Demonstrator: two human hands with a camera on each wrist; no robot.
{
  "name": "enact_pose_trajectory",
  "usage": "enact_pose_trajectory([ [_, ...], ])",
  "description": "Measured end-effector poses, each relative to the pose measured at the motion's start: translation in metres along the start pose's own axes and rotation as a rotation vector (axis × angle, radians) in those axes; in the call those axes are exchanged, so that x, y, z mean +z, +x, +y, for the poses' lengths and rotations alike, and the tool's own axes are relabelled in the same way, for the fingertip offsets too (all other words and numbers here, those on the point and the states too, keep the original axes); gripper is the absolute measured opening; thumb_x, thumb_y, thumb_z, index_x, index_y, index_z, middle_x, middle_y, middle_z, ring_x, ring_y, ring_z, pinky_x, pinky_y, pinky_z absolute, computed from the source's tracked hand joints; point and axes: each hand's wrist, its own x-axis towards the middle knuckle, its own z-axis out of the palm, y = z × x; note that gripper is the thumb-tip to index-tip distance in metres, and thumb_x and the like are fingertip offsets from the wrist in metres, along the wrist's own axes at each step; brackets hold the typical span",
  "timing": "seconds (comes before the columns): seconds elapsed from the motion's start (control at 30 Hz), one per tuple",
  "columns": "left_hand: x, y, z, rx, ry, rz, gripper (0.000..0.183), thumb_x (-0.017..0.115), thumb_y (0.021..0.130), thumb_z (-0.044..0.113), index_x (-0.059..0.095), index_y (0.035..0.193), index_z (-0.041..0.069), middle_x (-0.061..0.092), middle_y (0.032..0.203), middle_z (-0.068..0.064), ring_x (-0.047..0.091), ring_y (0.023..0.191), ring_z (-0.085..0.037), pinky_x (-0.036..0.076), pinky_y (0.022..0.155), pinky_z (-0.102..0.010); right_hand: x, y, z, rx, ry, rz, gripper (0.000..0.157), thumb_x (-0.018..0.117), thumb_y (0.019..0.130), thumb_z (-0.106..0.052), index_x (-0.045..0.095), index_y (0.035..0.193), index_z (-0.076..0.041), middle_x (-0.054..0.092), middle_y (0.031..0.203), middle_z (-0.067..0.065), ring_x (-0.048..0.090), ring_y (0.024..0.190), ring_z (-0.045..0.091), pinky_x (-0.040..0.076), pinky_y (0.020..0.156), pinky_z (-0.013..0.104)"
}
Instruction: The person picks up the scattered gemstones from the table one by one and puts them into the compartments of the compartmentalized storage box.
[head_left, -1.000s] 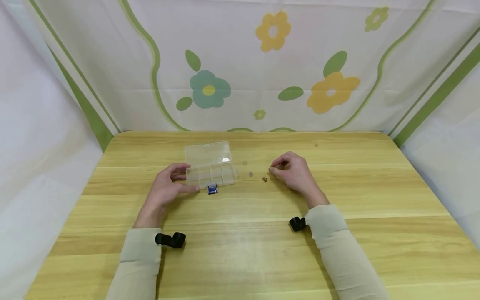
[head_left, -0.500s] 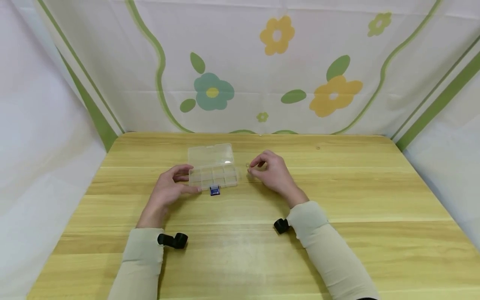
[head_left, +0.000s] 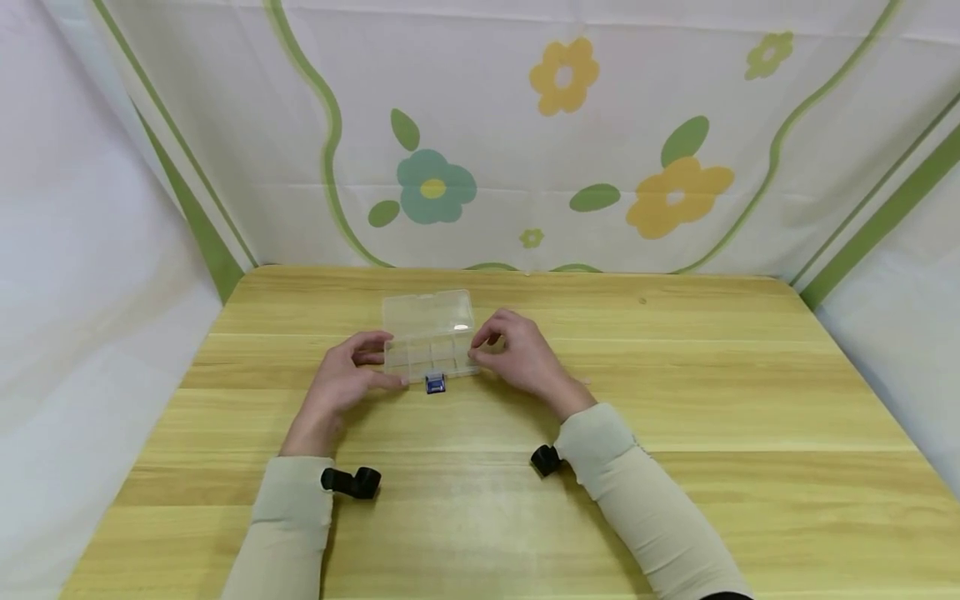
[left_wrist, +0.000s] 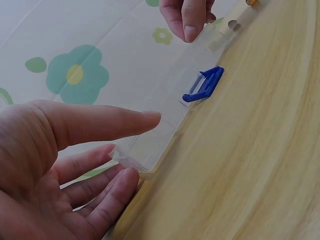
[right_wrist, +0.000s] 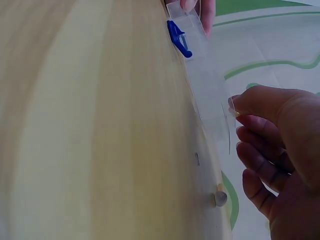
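Observation:
A clear plastic compartment box [head_left: 432, 354] with its lid [head_left: 427, 313] raised stands toward the back of the table. Its blue latch [left_wrist: 206, 85] hangs at the front edge. My left hand [head_left: 347, 372] grips the left end, thumb along the front and fingers behind. Over the right-hand compartments, my right hand [head_left: 517, 354] has thumb and forefinger together on a tiny grey-and-yellowish piece [right_wrist: 231, 104]. Its kind is too small to tell. The other right fingers are loosely bent. In the right wrist view a small round silvery piece [right_wrist: 220, 198] lies beyond the box's end.
The wooden table [head_left: 465, 517] runs back to a white cloth with printed flowers [head_left: 437, 187]. White cloth also hangs at both sides. In the left wrist view, a grey piece [left_wrist: 233, 24] and an orange-brown one [left_wrist: 251, 2] lie past the box.
My right hand has moved left from the small pieces on the table to the box's right end. My left hand keeps its hold, and the head view has shifted slightly.

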Motion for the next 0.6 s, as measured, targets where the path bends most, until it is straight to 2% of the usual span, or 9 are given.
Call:
enact_pose_trajectory([
  [0.27,-0.0004,0.0004,0.0005,-0.001,0.005,0.000,0.079,0.092,0.081,0.008,0.058,0.153,0.012,0.056,0.157,-0.015,0.053,0.141,-0.034,0.041,0.118,-0.051,0.0026,-0.0003,-0.0039,-0.021,-0.017,-0.004,0.005,0.083,0.095,-0.019,0.080,0.097,-0.016,0.071,0.107,0.000,0.064,0.101,0.021,0.052,0.081,0.033],
  [0.6,-0.0005,0.0004,0.0004,-0.007,0.001,-0.001,0.079,0.092,0.082,0.009,0.057,0.153,0.013,0.055,0.158,-0.014,0.051,0.142,-0.033,0.041,0.118,-0.051,0.0034,-0.0010,-0.0031,-0.003,0.012,0.002,0.007,0.083,0.096,-0.022,0.081,0.099,-0.016,0.072,0.106,-0.001,0.065,0.099,0.019,0.053,0.079,0.031],
])
